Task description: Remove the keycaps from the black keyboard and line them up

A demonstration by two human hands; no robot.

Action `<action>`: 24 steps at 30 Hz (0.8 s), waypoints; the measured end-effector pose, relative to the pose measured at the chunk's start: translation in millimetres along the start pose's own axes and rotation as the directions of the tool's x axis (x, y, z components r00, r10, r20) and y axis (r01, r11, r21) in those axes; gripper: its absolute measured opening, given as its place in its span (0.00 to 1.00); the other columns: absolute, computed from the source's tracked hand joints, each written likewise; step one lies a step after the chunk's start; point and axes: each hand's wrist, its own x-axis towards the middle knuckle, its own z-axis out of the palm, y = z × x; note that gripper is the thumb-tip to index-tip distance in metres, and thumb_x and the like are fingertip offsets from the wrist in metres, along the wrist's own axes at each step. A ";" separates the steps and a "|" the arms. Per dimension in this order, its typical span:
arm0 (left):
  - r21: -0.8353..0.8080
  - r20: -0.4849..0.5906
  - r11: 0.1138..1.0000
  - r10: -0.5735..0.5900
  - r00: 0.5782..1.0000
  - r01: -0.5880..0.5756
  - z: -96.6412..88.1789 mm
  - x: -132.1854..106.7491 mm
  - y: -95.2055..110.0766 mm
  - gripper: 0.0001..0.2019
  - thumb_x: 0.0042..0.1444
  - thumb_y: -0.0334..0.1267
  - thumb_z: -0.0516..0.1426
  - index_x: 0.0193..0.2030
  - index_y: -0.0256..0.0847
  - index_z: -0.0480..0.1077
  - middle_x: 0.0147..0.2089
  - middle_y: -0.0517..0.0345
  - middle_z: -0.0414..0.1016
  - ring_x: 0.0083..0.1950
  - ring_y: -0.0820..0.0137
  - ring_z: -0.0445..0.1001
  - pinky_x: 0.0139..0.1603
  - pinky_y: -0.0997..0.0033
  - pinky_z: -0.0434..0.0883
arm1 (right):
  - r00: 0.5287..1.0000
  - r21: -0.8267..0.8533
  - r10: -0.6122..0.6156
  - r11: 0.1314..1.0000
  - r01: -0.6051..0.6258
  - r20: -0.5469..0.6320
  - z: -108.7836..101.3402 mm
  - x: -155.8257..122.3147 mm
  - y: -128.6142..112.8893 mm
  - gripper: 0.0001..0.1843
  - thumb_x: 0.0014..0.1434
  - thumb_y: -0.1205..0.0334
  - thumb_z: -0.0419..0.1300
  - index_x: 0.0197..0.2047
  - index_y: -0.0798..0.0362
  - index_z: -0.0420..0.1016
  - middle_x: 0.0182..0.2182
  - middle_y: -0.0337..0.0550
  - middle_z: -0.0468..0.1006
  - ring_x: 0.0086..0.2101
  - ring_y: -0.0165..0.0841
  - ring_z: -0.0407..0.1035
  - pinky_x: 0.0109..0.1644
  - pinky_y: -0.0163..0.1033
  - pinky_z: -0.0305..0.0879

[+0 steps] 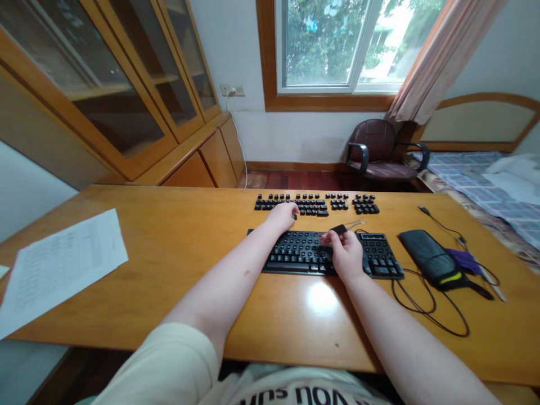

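A black keyboard (295,267) lies on the desk in front of me. Its lower rows carry keycaps, while the upper rows look stripped. Beyond it, loose black keycaps (312,203) are set out in rows on the desk. My left hand (283,215) reaches over the keyboard's back edge, fingers pinched at a small keycap (294,217) by the nearest row. Over the keyboard's right part, my right hand (348,253) grips a keycap puller (338,229) with a black handle; its thin wires point to the right.
Right of the keyboard are a looped black cable (422,306), a grey pouch (426,256), a purple item (466,261) and a USB cable (442,222). Printed sheets (67,264) lie at left. Behind the desk stand a cabinet (169,140) and an armchair (375,146).
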 end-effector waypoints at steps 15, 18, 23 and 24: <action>0.123 0.022 0.992 0.014 1.000 -0.016 3.8 10.9 -9.9 0.16 0.41 0.39 0.63 0.41 0.46 0.73 0.46 0.57 0.74 0.47 0.63 0.71 0.48 0.68 0.67 | 0.999 -0.012 0.006 1.000 -0.006 0.035 0.8 -2.4 0.3 0.13 0.57 0.52 0.57 0.34 0.54 0.67 0.27 0.45 0.77 0.26 0.33 0.72 0.34 0.41 0.70; 0.183 0.036 0.983 0.013 0.999 -0.020 3.9 11.2 -8.1 0.10 0.42 0.41 0.63 0.35 0.46 0.76 0.42 0.56 0.75 0.46 0.61 0.71 0.47 0.66 0.67 | 0.999 -0.015 0.004 1.000 -0.004 0.045 0.6 -2.4 -0.8 0.12 0.57 0.52 0.57 0.33 0.54 0.67 0.27 0.45 0.77 0.26 0.33 0.72 0.34 0.41 0.70; 0.251 0.034 0.968 0.014 0.999 -0.022 7.9 15.4 -4.7 0.07 0.46 0.39 0.60 0.34 0.47 0.76 0.40 0.56 0.76 0.44 0.62 0.72 0.45 0.67 0.68 | 0.999 -0.005 0.002 1.000 -0.001 0.053 0.8 -2.5 -1.8 0.12 0.57 0.53 0.57 0.33 0.54 0.68 0.27 0.45 0.77 0.27 0.33 0.72 0.33 0.40 0.70; 0.260 0.029 0.965 0.013 0.999 -0.020 8.7 16.7 -4.2 0.07 0.47 0.39 0.60 0.34 0.47 0.76 0.40 0.56 0.76 0.44 0.62 0.72 0.45 0.67 0.68 | 0.999 -0.001 0.002 1.000 -0.001 0.054 1.0 -2.5 -1.9 0.12 0.57 0.53 0.57 0.33 0.54 0.68 0.27 0.45 0.77 0.27 0.33 0.72 0.33 0.40 0.70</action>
